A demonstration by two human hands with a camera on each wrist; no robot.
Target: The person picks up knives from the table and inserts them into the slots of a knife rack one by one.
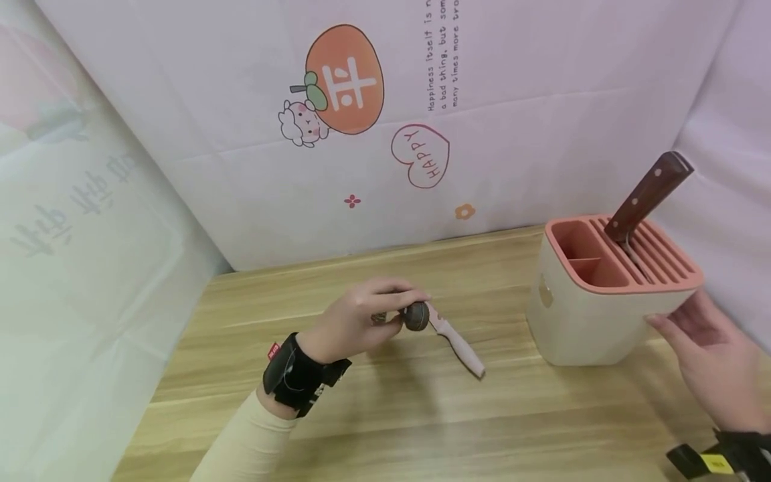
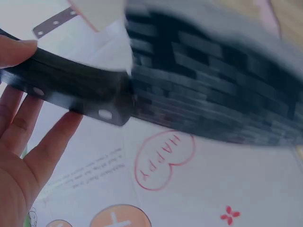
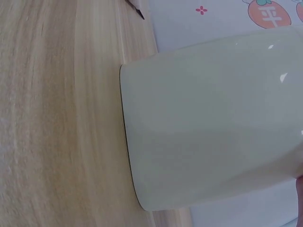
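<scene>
Head: brown-wood-handled knife [image 1: 649,195] slotted in cream, coral-topped plastic holder [image 1: 584,328]; right hand [image 1: 717,355] fingers spread against it. Left of holder, pale-pink-handled knife [image 1: 461,349] lies unslotted. Left wrist: left hand [image 2: 23,156] fingers grip black-handled, broad-bladed knife [image 2: 106,97], also unslotted. Right wrist: holder's wall.

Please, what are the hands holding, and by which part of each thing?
The left hand holds a broad-bladed knife by its dark handle; the right hand grips the knife holder by the side of its pale body.
</scene>
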